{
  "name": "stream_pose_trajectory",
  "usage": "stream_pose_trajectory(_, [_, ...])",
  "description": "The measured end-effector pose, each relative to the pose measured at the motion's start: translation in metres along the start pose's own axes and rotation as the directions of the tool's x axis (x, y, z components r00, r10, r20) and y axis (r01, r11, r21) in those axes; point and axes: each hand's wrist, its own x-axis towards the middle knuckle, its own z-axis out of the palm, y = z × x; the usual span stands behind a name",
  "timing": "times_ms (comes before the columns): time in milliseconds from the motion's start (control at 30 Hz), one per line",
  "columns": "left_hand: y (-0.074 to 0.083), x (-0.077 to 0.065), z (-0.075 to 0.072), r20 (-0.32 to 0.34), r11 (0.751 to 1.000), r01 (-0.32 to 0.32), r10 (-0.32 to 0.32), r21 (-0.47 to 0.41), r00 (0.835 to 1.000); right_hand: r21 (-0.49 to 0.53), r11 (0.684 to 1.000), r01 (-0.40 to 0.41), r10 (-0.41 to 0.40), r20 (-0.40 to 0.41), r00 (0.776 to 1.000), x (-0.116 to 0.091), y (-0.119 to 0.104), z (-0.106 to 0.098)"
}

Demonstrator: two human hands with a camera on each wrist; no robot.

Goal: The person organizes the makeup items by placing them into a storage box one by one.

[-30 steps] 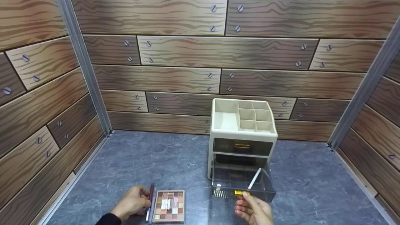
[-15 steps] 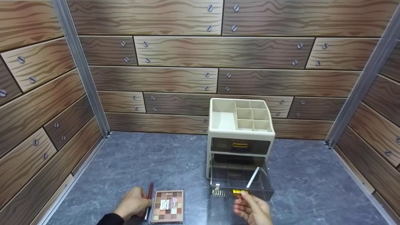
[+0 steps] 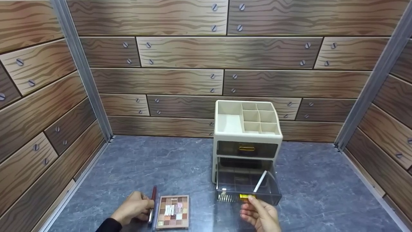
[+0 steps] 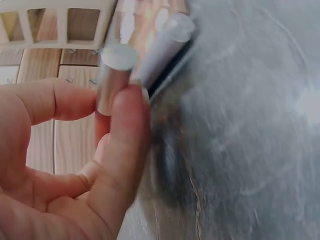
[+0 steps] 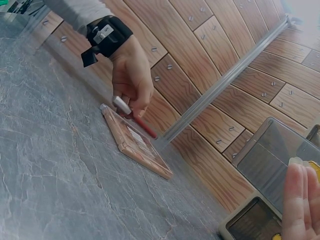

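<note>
My left hand [image 3: 133, 206] pinches a slim dark red cosmetic stick [image 3: 154, 193] with a silver end, between thumb and fingers. In the left wrist view, the silver end [image 4: 115, 80] stands up between the fingertips. A lilac-grey stick [image 4: 165, 47] lies just beyond it, along the edge of an eyeshadow palette [image 3: 173, 212] on the table. On the right, my right hand [image 3: 262, 212] holds the gold handle [image 3: 246, 196] of a smoky clear drawer [image 3: 270, 197], pulled out of a cream organizer [image 3: 248, 136]. A white stick [image 3: 260, 182] leans inside that drawer.
The organizer's upper drawer [image 3: 228, 149] is pushed in, and divided compartments [image 3: 251, 116] form its top. Small pale items [image 3: 226, 197] show through the pulled-out drawer's front left. Wood-patterned walls [image 3: 180, 80] enclose the grey marbled tabletop [image 3: 161, 161].
My left fingers have closed in around the red stick, which has shifted slightly. My right hand stays on the drawer handle, and the head view has turned a little.
</note>
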Motion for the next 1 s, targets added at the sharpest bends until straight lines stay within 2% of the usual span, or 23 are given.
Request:
stream_pose_trajectory(167, [0.004,0.0,-0.002,-0.005,0.999,0.039,-0.039,-0.025,0.999,-0.001,1.0,0.006,-0.006,-0.01,1.0,0.0,-0.001,0.002])
stream_pose_trajectory(467, [0.003,0.001,-0.001,-0.006,0.993,-0.015,0.014,-0.119,1.0,0.0,1.0,0.027,-0.027,0.003,1.0,-0.001,-0.001,0.003])
stream_pose_trajectory(700, [0.006,0.001,-0.001,0.081,0.977,-0.083,0.101,-0.197,0.992,-0.004,1.0,0.019,-0.019,0.007,1.0,-0.001,0.0,0.001])
stream_pose_trajectory(800, [0.011,0.001,-0.001,0.119,0.965,-0.103,0.135,-0.24,0.984,-0.005,1.0,0.023,-0.022,0.012,1.0,-0.001,-0.001,0.001])
stream_pose_trajectory(1000, [0.025,0.001,0.002,0.147,0.935,-0.141,0.197,-0.326,0.969,-0.005,1.0,0.021,-0.021,0.015,1.0,-0.001,-0.001,0.001])
